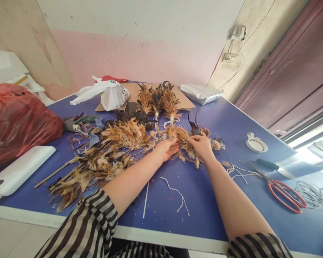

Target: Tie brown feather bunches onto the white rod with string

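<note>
Near the middle of the blue table, my left hand [167,148] is half curled, palm turned inward. Its thumb and fingers come together at small brown feathers [172,132]; the exact grip is partly hidden. To its right, my right hand [200,145] is closed in a pinch on a tan feather [183,134] from the loose feathers around it. Dark long feathers [196,122] stick up just behind the right hand. On the left lie a golden-brown feather heap [126,134] and another loose pile [97,168]. Tied feather bunches [158,98] lie behind on cardboard [187,102].
Red-handled scissors [285,195], a green-handled knife [269,165], tangled string [313,193] and a white round holder [256,144] lie right. White string [177,191] rests in front. Left are a red bag [21,122] and white device [24,170]; a white bag [114,95] stands behind.
</note>
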Tool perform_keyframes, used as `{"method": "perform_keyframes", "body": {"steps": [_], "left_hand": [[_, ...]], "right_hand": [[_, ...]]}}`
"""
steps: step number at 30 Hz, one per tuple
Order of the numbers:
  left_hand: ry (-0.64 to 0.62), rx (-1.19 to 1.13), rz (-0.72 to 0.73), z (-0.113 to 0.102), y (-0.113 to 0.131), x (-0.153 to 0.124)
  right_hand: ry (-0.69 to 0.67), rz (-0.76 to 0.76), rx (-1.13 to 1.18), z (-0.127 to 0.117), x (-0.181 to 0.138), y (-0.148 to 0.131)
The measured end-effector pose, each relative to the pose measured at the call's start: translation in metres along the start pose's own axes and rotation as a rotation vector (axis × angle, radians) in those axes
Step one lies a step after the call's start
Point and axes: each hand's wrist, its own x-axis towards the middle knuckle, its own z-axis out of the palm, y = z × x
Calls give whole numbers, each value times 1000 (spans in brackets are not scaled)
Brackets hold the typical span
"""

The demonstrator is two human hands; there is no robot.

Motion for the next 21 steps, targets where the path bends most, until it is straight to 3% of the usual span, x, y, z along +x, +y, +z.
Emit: {"method": "perform_keyframes", "body": {"steps": [6,15,21], "left_hand": [[-38,-77,-48,-5,9,2],[-34,-10,-7,6,13,14],[54,71,92,11,14,18]], "right_hand": [[-129,211,467,4,-2,0],[-340,291,580,3,-9,-8],[-198,326,792,1,-3,-3]]}}
